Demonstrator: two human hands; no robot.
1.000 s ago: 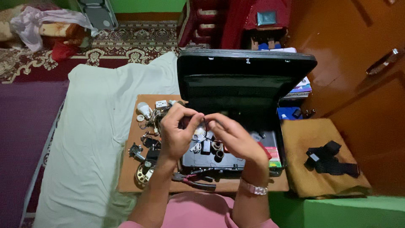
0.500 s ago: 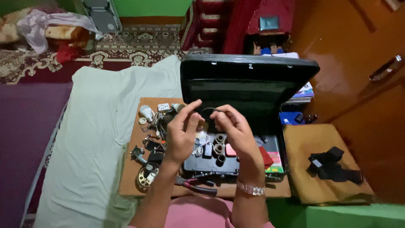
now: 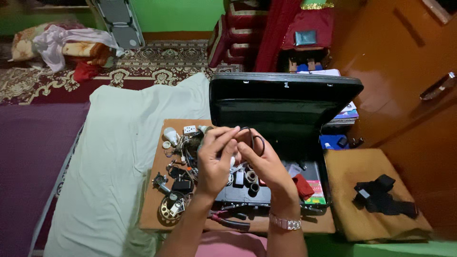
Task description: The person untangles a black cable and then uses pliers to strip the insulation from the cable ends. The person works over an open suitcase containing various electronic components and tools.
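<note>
left hand (image 3: 215,159) and right hand (image 3: 264,164), fingers of both pinching a black wire loop (image 3: 256,138), above open briefcase (image 3: 285,102)

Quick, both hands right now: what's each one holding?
Left hand: closed, pinching the thin black looped wire.
Right hand: closed on the same wire.

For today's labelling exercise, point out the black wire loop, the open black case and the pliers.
black wire loop (image 3: 259,141), head view, on the loop's right curve.
open black case (image 3: 285,102), head view, on the raised lid's inside.
pliers (image 3: 232,222), head view, on the handles.
</note>
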